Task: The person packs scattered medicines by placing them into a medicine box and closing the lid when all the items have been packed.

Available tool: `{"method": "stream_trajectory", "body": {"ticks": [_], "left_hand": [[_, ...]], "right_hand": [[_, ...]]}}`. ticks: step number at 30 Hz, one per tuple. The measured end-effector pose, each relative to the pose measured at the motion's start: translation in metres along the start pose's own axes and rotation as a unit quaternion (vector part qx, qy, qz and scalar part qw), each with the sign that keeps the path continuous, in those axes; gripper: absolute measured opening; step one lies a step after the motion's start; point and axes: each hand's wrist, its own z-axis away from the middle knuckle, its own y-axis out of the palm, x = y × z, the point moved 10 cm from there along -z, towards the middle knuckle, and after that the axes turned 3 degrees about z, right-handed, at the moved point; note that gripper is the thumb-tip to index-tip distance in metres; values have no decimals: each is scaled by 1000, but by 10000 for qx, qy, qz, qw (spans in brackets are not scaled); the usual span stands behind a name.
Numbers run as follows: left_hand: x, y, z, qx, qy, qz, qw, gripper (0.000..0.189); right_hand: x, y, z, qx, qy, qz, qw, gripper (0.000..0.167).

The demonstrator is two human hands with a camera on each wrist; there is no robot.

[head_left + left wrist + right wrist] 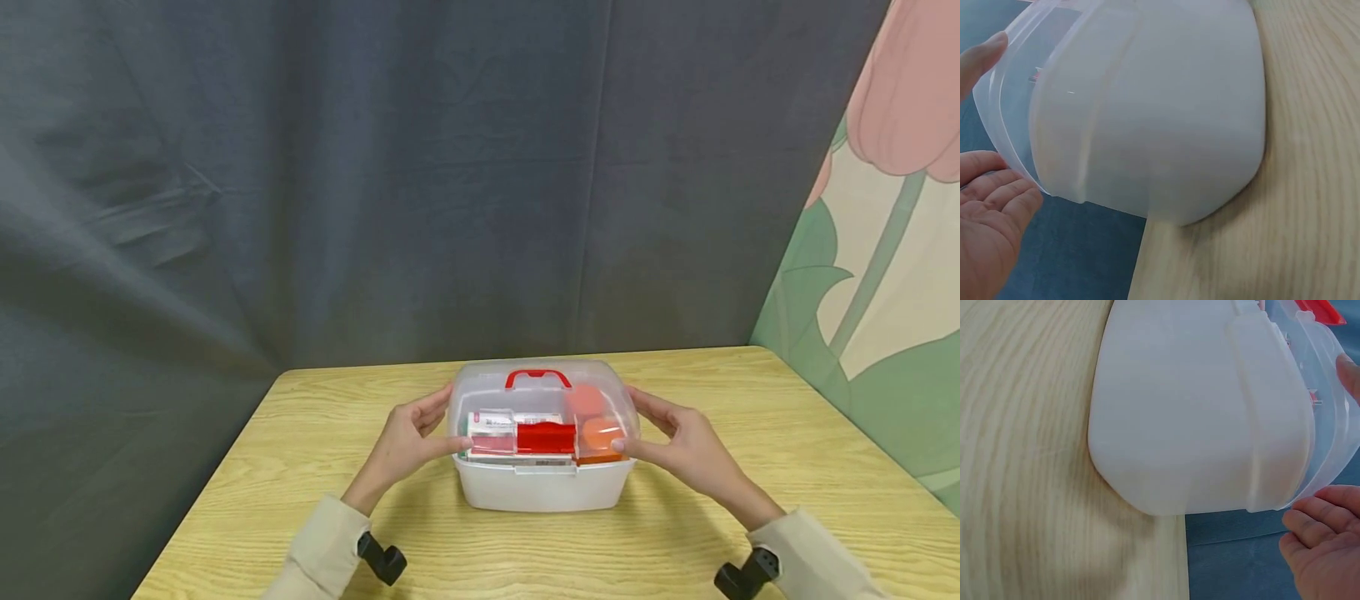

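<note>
A box with a white base [543,492] and a clear lid [483,385] stands on the table. My left hand [405,442] grips the lid's left end, thumb at the front and fingers round the side. On the right end my right hand [693,446] holds the lid the same way. In both wrist views the lid's front rim stands apart from the base, leaving a gap. The red latch [546,437] hangs on the lid's front, above the base's tab. Through the lid show small cartons [491,421] and an orange round-topped item [602,433].
The wood-grain table [300,483] runs back to a dark grey curtain [435,183]. At the right stands a wall with a painted tulip [911,92]. A red carrying handle [537,373] lies on the lid's top. Small black cameras [384,560] sit on both wrists.
</note>
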Motion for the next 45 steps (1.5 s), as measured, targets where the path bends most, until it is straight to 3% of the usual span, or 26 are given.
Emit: {"method": "stream_trajectory", "body": {"ticks": [12, 25, 36, 41, 45], "left_hand": [[6, 2, 5, -108, 64, -99, 9999, 82], [16, 2, 9, -209, -84, -64, 9997, 88], [14, 9, 15, -138, 281, -159, 9994, 88], [3, 22, 21, -173, 19, -213, 9996, 94], [-13, 35, 18, -440, -378, -619, 9964, 104]], "right_hand": [[-11, 4, 4, 68, 110, 126, 9998, 81], [-14, 8, 4, 45, 234, 345, 9991, 87], [-11, 10, 16, -219, 14, 59, 9997, 82], [0, 18, 22, -132, 132, -434, 9989, 81], [11, 29, 21, 117, 754, -509, 9958, 89]]}}
